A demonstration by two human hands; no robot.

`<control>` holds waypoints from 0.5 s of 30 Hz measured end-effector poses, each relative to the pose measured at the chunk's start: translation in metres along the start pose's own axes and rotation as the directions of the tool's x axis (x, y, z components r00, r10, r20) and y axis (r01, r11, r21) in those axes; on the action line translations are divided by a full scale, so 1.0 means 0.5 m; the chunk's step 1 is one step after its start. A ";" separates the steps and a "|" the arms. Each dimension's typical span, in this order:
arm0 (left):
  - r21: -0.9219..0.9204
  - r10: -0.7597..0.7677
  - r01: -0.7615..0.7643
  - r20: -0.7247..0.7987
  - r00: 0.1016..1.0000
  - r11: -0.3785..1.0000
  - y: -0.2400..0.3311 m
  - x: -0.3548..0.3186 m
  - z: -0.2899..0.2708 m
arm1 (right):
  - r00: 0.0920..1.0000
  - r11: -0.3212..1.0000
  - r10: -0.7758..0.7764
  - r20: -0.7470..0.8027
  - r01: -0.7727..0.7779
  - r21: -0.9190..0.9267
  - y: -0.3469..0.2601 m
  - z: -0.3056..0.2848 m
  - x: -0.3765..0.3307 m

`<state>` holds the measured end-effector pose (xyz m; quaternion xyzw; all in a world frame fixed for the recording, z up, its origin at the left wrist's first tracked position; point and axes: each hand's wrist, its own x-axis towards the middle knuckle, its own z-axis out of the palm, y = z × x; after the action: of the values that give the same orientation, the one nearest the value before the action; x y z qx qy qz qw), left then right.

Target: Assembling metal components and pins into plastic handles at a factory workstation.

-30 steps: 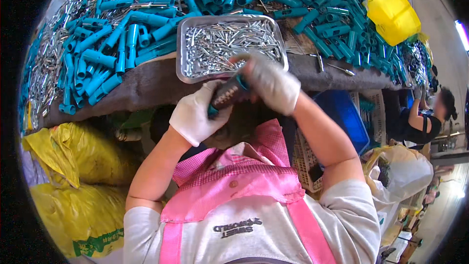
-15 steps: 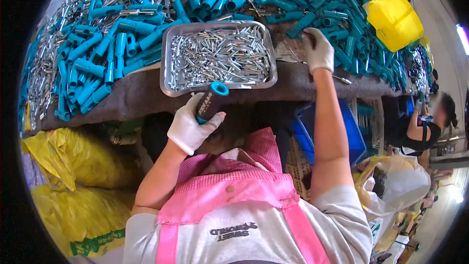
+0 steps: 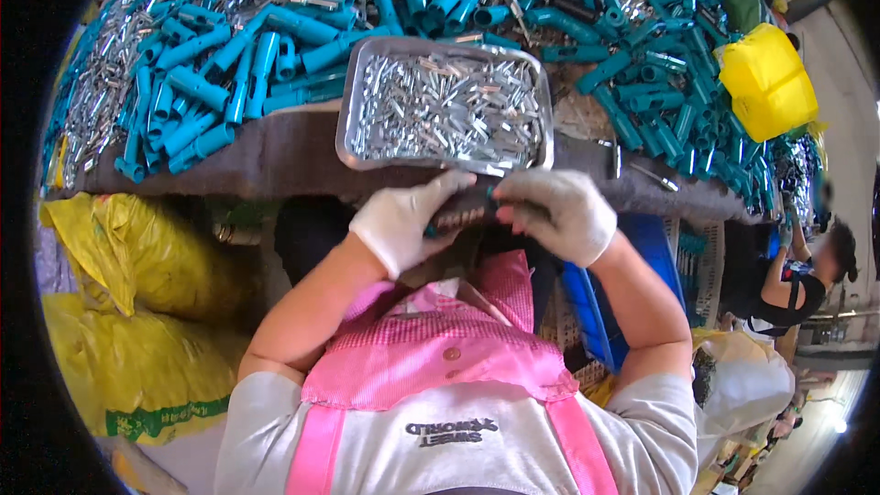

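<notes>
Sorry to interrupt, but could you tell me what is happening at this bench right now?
A person in white gloves and a pink apron holds a small teal tube between the left hand and right hand, just below a metal tray full of small silver pins. Heaps of teal tubes and more pins cover the bench behind it. A yellow box sits at the right, and yellow sacks stand at the left.

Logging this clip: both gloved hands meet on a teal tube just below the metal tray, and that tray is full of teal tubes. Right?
Not quite. In the head view the metal tray holds small silvery metal pieces, not teal tubes. The left hand and right hand do meet on a teal tube below it.
</notes>
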<state>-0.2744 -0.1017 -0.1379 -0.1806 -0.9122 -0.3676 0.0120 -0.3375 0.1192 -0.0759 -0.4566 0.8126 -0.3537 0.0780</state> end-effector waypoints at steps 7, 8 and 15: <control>-0.408 -0.089 0.034 -0.117 0.989 0.912 0.006 -0.031 0.025 | 0.938 0.989 0.134 -0.320 -0.149 -0.023 0.162 -0.103 0.179; -0.421 -0.089 0.023 -0.139 0.986 0.907 0.008 -0.028 0.025 | 0.897 0.907 0.035 -0.441 -0.214 -0.362 0.242 -0.137 0.218; -0.383 -0.192 0.119 -0.156 0.969 0.916 -0.011 -0.049 0.011 | 0.711 0.257 0.562 -0.423 -0.637 -0.727 0.437 -0.198 0.326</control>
<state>-0.2530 -0.1095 -0.1492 -0.0702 -0.8323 -0.5487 0.0355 -0.6252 0.1116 -0.1120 -0.0776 0.9883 0.1198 -0.0542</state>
